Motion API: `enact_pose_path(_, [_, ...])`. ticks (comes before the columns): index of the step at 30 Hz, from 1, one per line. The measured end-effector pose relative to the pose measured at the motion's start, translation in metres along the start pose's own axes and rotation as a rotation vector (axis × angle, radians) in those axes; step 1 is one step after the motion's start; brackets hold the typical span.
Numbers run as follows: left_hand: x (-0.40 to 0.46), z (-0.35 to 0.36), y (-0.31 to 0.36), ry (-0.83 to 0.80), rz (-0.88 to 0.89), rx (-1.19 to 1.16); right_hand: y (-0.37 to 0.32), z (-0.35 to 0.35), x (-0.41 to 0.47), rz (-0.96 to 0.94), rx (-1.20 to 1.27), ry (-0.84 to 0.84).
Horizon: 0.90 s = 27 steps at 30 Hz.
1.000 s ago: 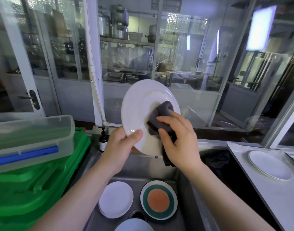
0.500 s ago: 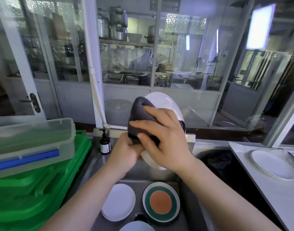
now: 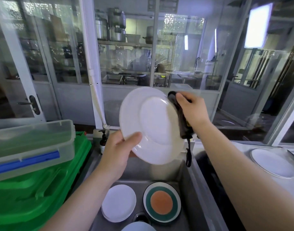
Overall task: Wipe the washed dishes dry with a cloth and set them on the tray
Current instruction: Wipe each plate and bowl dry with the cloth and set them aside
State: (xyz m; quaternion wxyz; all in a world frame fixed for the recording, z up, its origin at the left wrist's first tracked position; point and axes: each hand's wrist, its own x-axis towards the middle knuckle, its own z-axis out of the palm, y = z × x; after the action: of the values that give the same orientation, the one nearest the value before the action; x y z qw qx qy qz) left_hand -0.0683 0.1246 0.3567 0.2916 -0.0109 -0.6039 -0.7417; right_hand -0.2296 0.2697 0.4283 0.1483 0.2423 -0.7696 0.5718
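Both hands work over the steel sink [image 3: 198, 179]: the left hand [image 3: 117, 154] pinches the lower-left rim of a white dinner plate [image 3: 151, 125], thumb on its face and fingers behind, holding it tilted in the air, while the right hand [image 3: 192, 109] clamps a dark grey cloth [image 3: 180, 116] round the plate's right edge. I judge the plate stiff, fairly heavy, breakable and likely slick if damp, so it is best held by the rim with a thumb across the lip. Soft and limp, the cloth can be bunched anywhere. Another white plate [image 3: 273, 162] lies on the tray [image 3: 243, 147] at right.
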Motion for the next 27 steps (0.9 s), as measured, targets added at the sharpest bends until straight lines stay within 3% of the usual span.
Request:
enact_pose_path(4, [0.012,-0.004,0.009,0.12,-0.004,-0.202,0.025,0.006,-0.036,-0.059,0.089,0.042])
enact_pose_path(8, [0.019,-0.007,0.009,0.178,0.021,-0.292,0.025,0.018,-0.078,-0.277,-0.001,0.048])
enact_pose_path(11, [0.023,-0.008,0.006,0.181,0.022,-0.332,0.02,0.019,-0.094,-0.439,-0.013,-0.048])
enact_pose_path(13, [0.024,-0.009,0.004,0.179,0.017,-0.361,0.017,0.015,-0.097,-0.443,0.047,-0.081])
enact_pose_path(15, [0.024,-0.01,0.003,0.168,0.01,-0.393,0.014,0.012,-0.096,-0.278,0.21,0.042])
enact_pose_path(17, [0.023,-0.011,0.002,0.145,0.005,-0.433,0.013,0.009,-0.091,0.113,0.531,0.178])
enact_pose_path(19, [0.021,-0.011,0.0,0.111,-0.006,-0.49,0.013,0.007,-0.085,0.553,0.861,0.037])
enact_pose_path(20, [0.02,-0.01,0.0,0.088,-0.012,-0.506,0.015,0.005,-0.085,0.679,0.955,-0.079])
enact_pose_path(23, [0.018,-0.004,-0.009,0.04,-0.033,-0.477,0.012,0.008,-0.092,0.691,1.051,-0.253])
enact_pose_path(27, [0.018,-0.003,-0.022,-0.002,-0.083,-0.496,0.008,0.007,-0.091,0.622,0.992,-0.227])
